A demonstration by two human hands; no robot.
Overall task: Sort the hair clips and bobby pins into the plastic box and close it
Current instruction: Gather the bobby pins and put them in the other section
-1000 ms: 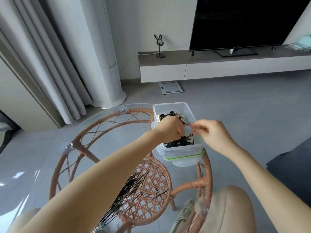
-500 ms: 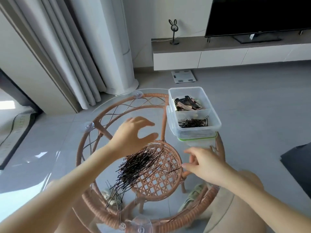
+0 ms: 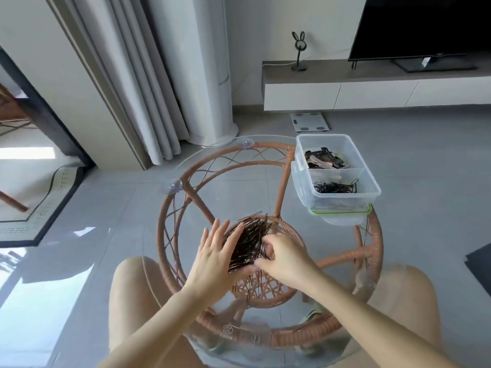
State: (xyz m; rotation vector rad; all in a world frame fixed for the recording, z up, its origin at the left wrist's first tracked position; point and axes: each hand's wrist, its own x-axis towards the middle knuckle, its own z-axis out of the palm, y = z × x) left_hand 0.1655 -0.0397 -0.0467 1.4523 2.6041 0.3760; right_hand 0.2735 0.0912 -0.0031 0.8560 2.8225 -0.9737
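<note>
A pile of black bobby pins lies on the round glass table top, over the rattan frame. My left hand rests flat against the pile's left side, fingers spread. My right hand pinches into the pile's right side; whether it grips any pins I cannot tell. The clear plastic box stands open at the table's far right. Its far compartment holds hair clips, its near one bobby pins. The green-rimmed lid lies under the box.
The rattan table frame shows through the glass, with suction cups at the rim. My knees are under the near edge. Beyond are a grey tiled floor, a bathroom scale, curtains, and a TV cabinet.
Both hands left the box and came down to the bobby pin pile. The left hand dropped onto its left side; the right hand moved in from the near right. The view tilted downward.
</note>
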